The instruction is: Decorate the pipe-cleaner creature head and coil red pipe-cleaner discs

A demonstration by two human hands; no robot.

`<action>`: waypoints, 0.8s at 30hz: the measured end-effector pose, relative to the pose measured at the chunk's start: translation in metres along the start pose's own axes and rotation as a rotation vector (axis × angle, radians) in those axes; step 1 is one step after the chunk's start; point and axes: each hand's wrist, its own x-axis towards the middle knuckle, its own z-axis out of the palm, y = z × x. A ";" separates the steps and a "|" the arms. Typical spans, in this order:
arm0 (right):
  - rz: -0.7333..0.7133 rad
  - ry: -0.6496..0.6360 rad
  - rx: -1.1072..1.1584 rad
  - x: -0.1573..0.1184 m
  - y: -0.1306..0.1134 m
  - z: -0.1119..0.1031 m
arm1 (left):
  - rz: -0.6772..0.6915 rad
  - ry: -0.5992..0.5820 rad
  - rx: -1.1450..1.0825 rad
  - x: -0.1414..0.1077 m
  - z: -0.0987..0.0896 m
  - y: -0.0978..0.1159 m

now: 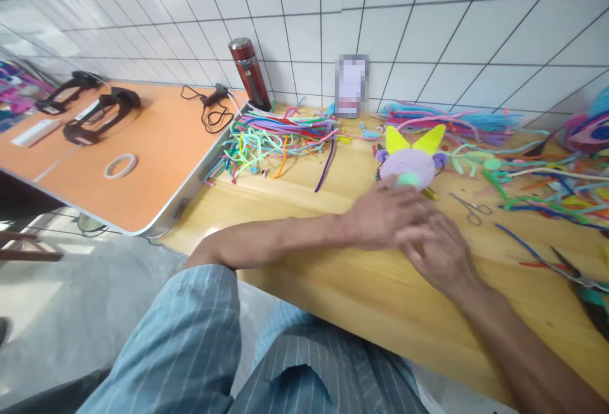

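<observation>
A round lilac craft piece (406,165) with two yellow pointed ears and a mint-green patch lies on the wooden table. My left hand (383,214) is just in front of it, its fingers bent near the lower edge and partly over my right hand. My right hand (440,246) meets the left one, with its fingers curled and overlapping it. Blur and overlap hide whatever may be between the fingers. Small scissors (471,208) rest to the right of the craft piece.
Colourful pipe cleaners (280,138) lie behind to the left, more at the right (547,186). Pliers (583,281) are at the right edge. A red thermos (250,75) and a blurred phone (351,84) stand by the tiled wall. An orange table (162,141) holds a tape roll (120,166).
</observation>
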 end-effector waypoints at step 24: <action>-0.243 0.113 -0.169 0.004 0.014 -0.004 | -0.321 0.304 0.260 -0.059 -0.054 -0.199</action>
